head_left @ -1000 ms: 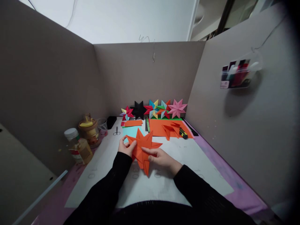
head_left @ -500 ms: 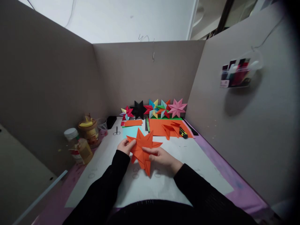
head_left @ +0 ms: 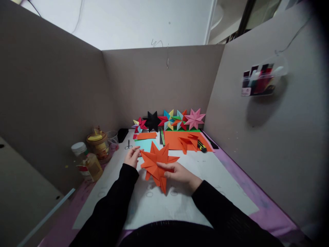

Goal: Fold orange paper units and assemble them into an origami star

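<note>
An orange folded-paper star (head_left: pixel 151 168) with several points is held up above the white sheet in front of me. My right hand (head_left: pixel 177 174) grips it from the right, index finger laid across its middle and thumb lower down; the other fingers are hidden behind the paper. My left hand (head_left: pixel 132 157) is at the star's upper left point, its fingers loosely bent and apart. Whether a fingertip still touches that point is hard to tell.
Finished paper stars (head_left: pixel 167 120) lean against the back panel. Before them lie orange sheets (head_left: pixel 172 140), folded orange pieces (head_left: pixel 185 142), a yellow-black cutter (head_left: pixel 202 146), light-blue paper (head_left: pixel 144 145) and small scissors (head_left: pixel 128 145). A glue jar (head_left: pixel 88 164) and a brown pot (head_left: pixel 97 145) stand left.
My left hand has let go of the star's left side and shifted a little left, its thumb off the paper. The right hand keeps its grip, with the star almost in place.
</note>
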A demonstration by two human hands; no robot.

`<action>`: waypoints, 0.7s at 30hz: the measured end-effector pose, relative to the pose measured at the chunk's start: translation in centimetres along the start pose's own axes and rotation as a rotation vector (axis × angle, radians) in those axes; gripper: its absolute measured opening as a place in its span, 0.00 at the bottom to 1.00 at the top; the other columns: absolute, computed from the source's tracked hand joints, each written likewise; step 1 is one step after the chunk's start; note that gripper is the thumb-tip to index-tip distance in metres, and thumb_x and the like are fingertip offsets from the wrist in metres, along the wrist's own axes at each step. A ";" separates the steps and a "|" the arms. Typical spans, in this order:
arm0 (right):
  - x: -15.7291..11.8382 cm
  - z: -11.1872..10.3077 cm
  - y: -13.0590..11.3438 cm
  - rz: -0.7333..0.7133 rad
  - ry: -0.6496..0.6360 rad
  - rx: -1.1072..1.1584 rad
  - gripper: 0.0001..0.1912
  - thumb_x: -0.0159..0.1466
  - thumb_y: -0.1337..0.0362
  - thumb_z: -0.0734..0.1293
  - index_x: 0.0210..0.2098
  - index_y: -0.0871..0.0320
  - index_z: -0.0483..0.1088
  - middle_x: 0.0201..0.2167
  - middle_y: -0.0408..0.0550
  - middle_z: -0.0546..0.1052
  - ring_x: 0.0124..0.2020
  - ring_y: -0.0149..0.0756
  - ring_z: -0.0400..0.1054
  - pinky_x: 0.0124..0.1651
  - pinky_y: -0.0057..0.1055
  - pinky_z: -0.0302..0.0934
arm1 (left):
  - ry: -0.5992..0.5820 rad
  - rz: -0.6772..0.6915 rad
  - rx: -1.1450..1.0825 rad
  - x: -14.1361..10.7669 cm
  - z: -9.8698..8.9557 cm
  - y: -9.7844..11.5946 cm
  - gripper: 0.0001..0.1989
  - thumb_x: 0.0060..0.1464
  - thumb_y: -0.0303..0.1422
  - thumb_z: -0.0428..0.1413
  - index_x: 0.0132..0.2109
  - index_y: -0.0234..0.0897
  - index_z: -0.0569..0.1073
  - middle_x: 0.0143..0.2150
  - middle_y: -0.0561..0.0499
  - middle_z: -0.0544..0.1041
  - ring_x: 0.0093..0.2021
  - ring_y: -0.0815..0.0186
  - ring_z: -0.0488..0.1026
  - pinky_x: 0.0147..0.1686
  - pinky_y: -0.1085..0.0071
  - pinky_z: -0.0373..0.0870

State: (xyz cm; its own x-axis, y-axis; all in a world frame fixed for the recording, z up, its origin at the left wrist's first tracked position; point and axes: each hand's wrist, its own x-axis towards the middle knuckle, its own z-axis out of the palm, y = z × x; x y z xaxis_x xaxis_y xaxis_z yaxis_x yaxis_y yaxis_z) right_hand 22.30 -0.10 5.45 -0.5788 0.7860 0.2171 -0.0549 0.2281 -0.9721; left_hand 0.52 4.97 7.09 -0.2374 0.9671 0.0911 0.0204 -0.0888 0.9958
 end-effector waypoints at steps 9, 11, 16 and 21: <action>-0.1 0.3 -1.0 -0.064 -0.010 -0.122 0.24 0.60 0.59 0.65 0.55 0.52 0.62 0.52 0.48 0.71 0.55 0.44 0.62 0.60 0.50 0.49 | -0.173 0.510 0.321 -0.2 -1.4 0.8 0.38 0.32 0.37 0.65 0.55 0.39 0.64 0.53 0.39 0.68 0.50 0.52 0.67 0.48 0.56 0.62; -0.1 0.3 -1.0 -0.067 -0.003 -0.133 0.24 0.60 0.59 0.65 0.56 0.52 0.62 0.53 0.48 0.70 0.55 0.44 0.62 0.60 0.49 0.49 | -0.188 0.302 0.174 -0.1 -1.0 -0.2 0.49 0.30 0.39 0.66 0.61 0.38 0.55 0.50 0.38 0.71 0.45 0.53 0.71 0.43 0.57 0.66; -0.2 0.2 -1.0 -0.055 -0.074 -0.111 0.24 0.60 0.59 0.65 0.55 0.54 0.63 0.53 0.49 0.70 0.54 0.44 0.63 0.59 0.47 0.51 | -0.405 -0.065 -0.133 -0.2 -0.2 -1.6 0.50 0.25 0.37 0.69 0.57 0.30 0.60 0.32 0.43 0.79 0.32 0.58 0.76 0.35 0.63 0.72; 0.0 -0.3 -0.3 -0.004 -0.082 0.046 0.27 0.56 0.54 0.68 0.54 0.55 0.65 0.54 0.52 0.68 0.57 0.45 0.60 0.59 0.47 0.49 | -0.396 -0.106 -0.099 -0.4 0.4 -1.6 0.27 0.20 0.37 0.70 0.34 0.29 0.76 0.30 0.40 0.79 0.32 0.52 0.76 0.32 0.62 0.73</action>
State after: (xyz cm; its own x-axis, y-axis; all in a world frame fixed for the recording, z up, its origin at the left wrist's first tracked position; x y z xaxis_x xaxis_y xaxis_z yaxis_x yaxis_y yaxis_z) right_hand 22.55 -0.03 5.80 -0.6433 0.7350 0.2144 -0.0936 0.2025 -0.9748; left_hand 0.96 4.79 5.44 0.1591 0.9873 0.0012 -0.0817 0.0120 0.9966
